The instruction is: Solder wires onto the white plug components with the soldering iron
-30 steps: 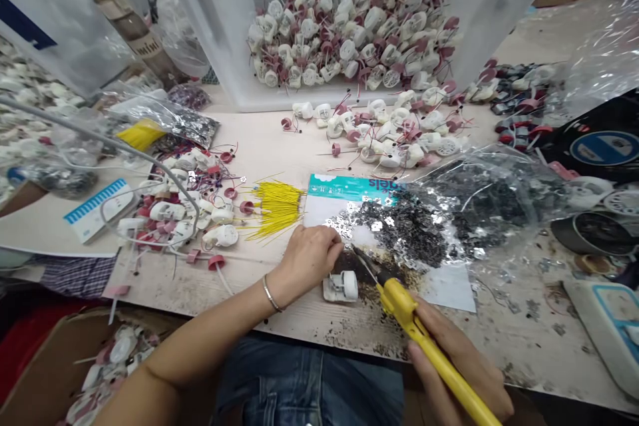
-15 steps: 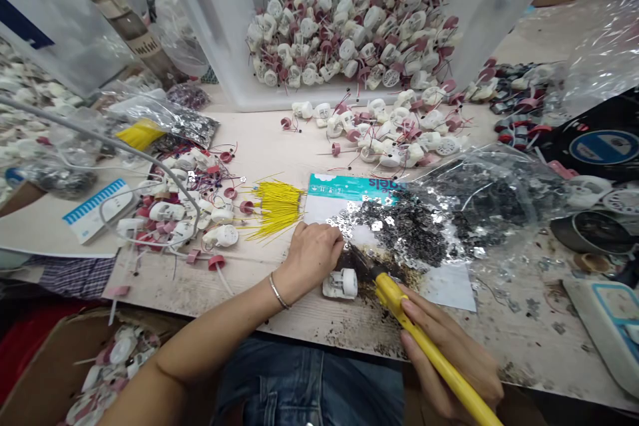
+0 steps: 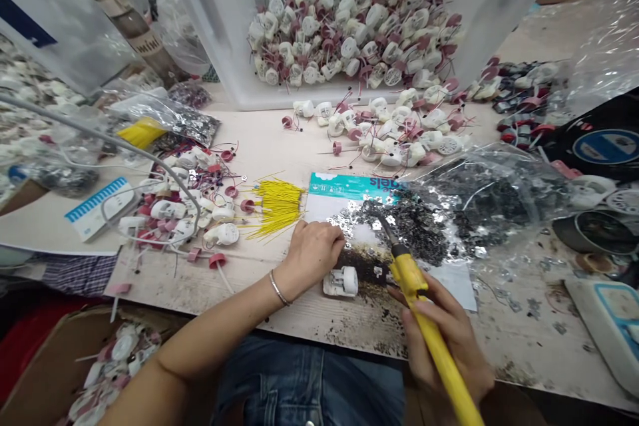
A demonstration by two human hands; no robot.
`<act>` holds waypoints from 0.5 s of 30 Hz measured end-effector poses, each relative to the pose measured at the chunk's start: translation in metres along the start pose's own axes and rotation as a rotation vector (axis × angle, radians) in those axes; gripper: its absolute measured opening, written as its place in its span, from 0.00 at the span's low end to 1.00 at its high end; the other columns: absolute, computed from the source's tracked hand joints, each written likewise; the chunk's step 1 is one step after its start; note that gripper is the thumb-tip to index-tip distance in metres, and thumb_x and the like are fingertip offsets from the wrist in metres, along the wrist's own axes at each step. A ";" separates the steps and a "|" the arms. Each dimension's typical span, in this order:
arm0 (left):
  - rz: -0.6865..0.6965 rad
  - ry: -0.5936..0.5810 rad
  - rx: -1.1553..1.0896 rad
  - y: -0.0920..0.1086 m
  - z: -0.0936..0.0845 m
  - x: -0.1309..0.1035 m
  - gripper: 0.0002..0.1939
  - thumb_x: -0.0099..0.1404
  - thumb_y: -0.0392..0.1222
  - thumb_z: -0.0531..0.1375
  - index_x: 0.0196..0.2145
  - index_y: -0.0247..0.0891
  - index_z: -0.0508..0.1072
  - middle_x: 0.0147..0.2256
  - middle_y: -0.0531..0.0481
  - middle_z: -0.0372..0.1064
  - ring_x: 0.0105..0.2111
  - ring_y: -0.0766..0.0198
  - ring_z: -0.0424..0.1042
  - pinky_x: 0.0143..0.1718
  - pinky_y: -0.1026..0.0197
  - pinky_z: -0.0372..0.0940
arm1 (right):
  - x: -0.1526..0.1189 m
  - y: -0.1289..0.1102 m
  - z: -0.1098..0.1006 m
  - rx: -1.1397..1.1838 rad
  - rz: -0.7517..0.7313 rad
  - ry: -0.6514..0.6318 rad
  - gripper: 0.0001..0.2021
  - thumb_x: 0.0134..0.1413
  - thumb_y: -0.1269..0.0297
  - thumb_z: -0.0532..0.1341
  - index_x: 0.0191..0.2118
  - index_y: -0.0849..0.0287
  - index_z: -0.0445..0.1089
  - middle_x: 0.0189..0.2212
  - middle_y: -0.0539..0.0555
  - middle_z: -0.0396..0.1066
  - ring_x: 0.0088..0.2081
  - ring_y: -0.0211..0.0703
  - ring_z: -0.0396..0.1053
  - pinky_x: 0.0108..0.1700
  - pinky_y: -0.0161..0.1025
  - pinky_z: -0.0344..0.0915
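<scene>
The right hand (image 3: 444, 339) is wrapped around a yellow soldering iron (image 3: 424, 319), its dark tip over the near edge of a pile of small metal pieces (image 3: 419, 226). The left hand (image 3: 314, 253), wearing a bracelet, is curled nearly closed beside the pile — whether its fingers pinch anything is hidden. Just below it, on the table (image 3: 294, 313), lies a white plastic part (image 3: 343, 281). A bundle of yellow wires (image 3: 280, 208) fans out left of the pile — beyond stands a clear bin (image 3: 239, 80) heaped with white and pink parts (image 3: 349, 33).
</scene>
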State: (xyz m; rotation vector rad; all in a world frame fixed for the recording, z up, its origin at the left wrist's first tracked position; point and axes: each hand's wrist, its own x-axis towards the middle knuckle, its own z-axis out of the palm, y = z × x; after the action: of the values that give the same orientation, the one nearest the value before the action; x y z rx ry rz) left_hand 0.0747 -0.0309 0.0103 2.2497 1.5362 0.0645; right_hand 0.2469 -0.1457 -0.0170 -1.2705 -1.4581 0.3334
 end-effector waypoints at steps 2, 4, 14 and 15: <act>0.001 -0.005 0.007 0.001 -0.002 0.001 0.10 0.67 0.41 0.55 0.33 0.40 0.76 0.34 0.49 0.76 0.38 0.57 0.73 0.41 0.55 0.59 | -0.002 -0.002 0.014 -0.046 -0.039 -0.045 0.08 0.50 0.77 0.63 0.34 0.58 0.69 0.57 0.55 0.62 0.51 0.47 0.70 0.42 0.40 0.76; -0.004 -0.015 0.012 0.001 -0.006 -0.001 0.10 0.67 0.40 0.55 0.33 0.39 0.76 0.34 0.49 0.76 0.37 0.57 0.73 0.40 0.56 0.60 | -0.004 -0.004 0.027 -0.099 -0.125 -0.080 0.08 0.48 0.77 0.65 0.31 0.59 0.67 0.56 0.55 0.61 0.50 0.46 0.70 0.43 0.38 0.76; -0.050 -0.207 -0.002 -0.009 -0.026 -0.029 0.10 0.64 0.36 0.56 0.29 0.36 0.77 0.29 0.46 0.74 0.30 0.60 0.72 0.31 0.62 0.61 | 0.020 0.025 0.033 -0.217 -0.162 -0.127 0.09 0.53 0.76 0.60 0.39 0.55 0.68 0.56 0.54 0.58 0.54 0.43 0.65 0.49 0.38 0.73; -0.035 -0.201 -0.023 -0.010 -0.026 -0.031 0.11 0.64 0.36 0.56 0.29 0.36 0.77 0.29 0.46 0.74 0.31 0.60 0.72 0.32 0.62 0.61 | 0.024 0.029 0.033 -0.227 -0.154 -0.181 0.11 0.55 0.75 0.58 0.41 0.54 0.69 0.57 0.53 0.57 0.56 0.43 0.63 0.51 0.40 0.71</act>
State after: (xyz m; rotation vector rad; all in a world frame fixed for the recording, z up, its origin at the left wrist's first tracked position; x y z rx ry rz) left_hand 0.0467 -0.0475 0.0367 2.1387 1.4590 -0.1495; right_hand 0.2390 -0.1008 -0.0378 -1.3239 -1.7777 0.1871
